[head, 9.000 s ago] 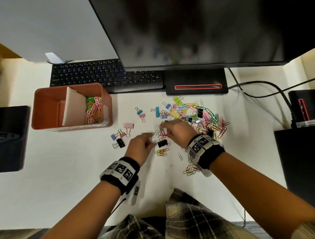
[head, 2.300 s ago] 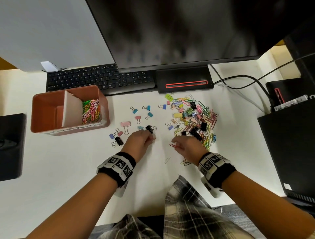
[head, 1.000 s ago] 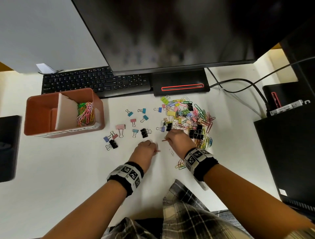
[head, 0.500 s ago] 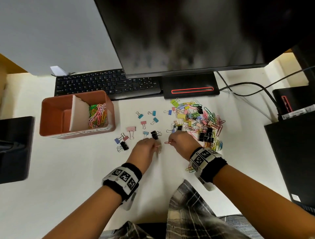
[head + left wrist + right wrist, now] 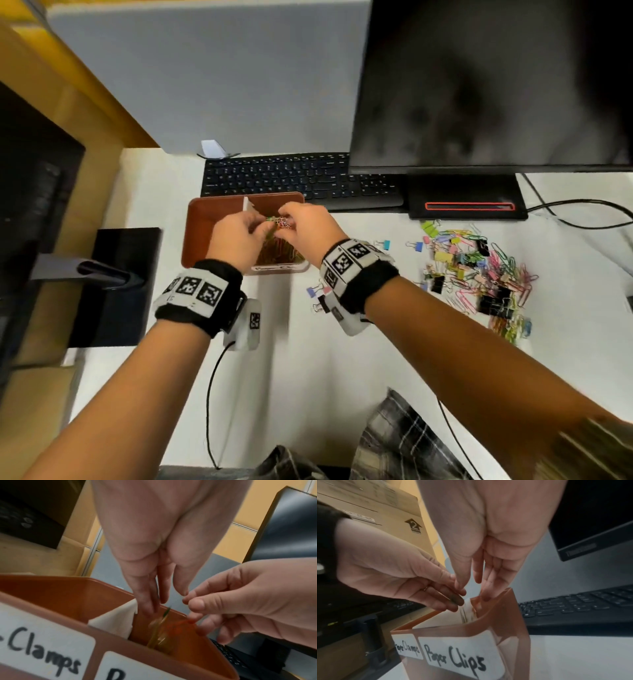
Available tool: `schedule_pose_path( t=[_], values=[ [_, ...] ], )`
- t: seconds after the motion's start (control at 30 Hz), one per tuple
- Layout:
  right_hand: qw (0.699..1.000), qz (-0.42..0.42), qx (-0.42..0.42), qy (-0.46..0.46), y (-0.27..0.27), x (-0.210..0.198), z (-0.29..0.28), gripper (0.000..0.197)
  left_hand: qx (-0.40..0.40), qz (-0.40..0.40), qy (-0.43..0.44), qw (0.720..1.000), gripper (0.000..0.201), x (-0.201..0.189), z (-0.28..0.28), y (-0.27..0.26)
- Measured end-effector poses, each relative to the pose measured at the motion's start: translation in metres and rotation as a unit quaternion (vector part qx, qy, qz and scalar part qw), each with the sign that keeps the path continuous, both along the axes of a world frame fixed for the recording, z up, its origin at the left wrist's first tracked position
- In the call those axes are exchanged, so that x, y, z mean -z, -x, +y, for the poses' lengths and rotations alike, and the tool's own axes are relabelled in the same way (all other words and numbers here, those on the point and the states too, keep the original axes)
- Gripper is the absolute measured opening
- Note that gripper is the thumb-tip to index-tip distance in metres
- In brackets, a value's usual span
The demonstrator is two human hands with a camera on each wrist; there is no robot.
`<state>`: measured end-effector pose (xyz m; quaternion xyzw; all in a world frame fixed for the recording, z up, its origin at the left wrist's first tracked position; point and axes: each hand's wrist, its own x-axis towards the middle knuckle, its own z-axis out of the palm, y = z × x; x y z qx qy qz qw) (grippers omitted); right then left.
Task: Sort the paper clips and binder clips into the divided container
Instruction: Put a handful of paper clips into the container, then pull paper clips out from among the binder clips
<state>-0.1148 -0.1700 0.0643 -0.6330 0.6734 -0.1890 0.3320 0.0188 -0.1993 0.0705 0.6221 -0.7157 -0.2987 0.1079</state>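
Observation:
The brown divided container (image 5: 187, 240) stands in front of the keyboard. Its white divider (image 5: 245, 205) has coloured paper clips (image 5: 279, 251) in the compartment to its right, which is labelled "Paper Clips" (image 5: 458, 660). Both hands hover over that compartment. My left hand (image 5: 259, 222) has straight fingers pointing down, and blurred clips (image 5: 159, 626) drop below it. My right hand (image 5: 288, 219) is next to it with loose fingers (image 5: 477, 580), and a red clip (image 5: 181, 624) streaks down from its fingertips. The mixed pile of clips (image 5: 479, 274) lies to the right on the white desk.
A black keyboard (image 5: 291, 178) and the monitor base (image 5: 466, 205) sit behind the container. A few binder clips (image 5: 315, 294) lie under my right wrist. A black stand (image 5: 113, 284) is on the left, and cables (image 5: 582, 214) run at the right.
Both hands have left the desk near the pile and moved left, over the container's paper clip side. The clips they carried are leaving the fingers.

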Motion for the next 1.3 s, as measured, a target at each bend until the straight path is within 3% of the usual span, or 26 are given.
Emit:
schedule_pose_path(
  t=[0.07, 0.17, 0.3, 0.43, 0.5, 0.7, 0.87, 1.03, 1.3],
  values=[
    [1.000, -0.002, 0.019, 0.016, 0.008, 0.005, 0.007, 0.033, 0.030, -0.003, 0.016, 0.999, 0.030, -0.001, 0.001, 0.002],
    [0.998, 0.003, 0.048, 0.050, 0.043, 0.016, 0.037, 0.023, 0.063, 0.063, 0.036, 0.995, 0.028, -0.004, 0.012, 0.016],
    [0.989, 0.068, 0.126, 0.035, 0.127, 0.038, 0.089, 0.023, 0.137, 0.125, 0.020, 0.982, 0.023, 0.006, 0.038, 0.060],
    [0.961, 0.137, 0.242, -0.008, 0.218, 0.055, 0.125, 0.030, 0.208, 0.131, -0.010, 0.969, 0.031, 0.028, 0.067, 0.124],
    [0.958, 0.140, 0.250, -0.030, 0.247, 0.061, 0.133, 0.034, 0.234, 0.117, -0.021, 0.965, 0.036, 0.041, 0.076, 0.155],
    [0.975, 0.114, 0.174, -0.080, 0.294, 0.079, 0.128, 0.045, 0.278, 0.017, -0.061, 0.958, 0.047, 0.080, 0.082, 0.240],
    [0.982, 0.114, 0.106, -0.105, 0.299, 0.100, 0.120, 0.049, 0.301, -0.069, -0.051, 0.950, 0.051, 0.103, 0.077, 0.269],
    [0.992, 0.080, 0.063, -0.074, 0.284, 0.103, 0.137, 0.045, 0.314, -0.072, -0.012, 0.947, 0.036, 0.105, 0.085, 0.260],
    [0.999, 0.033, -0.011, -0.033, 0.260, 0.110, 0.197, 0.042, 0.341, -0.068, -0.021, 0.937, 0.024, 0.100, 0.107, 0.201]
  ],
)
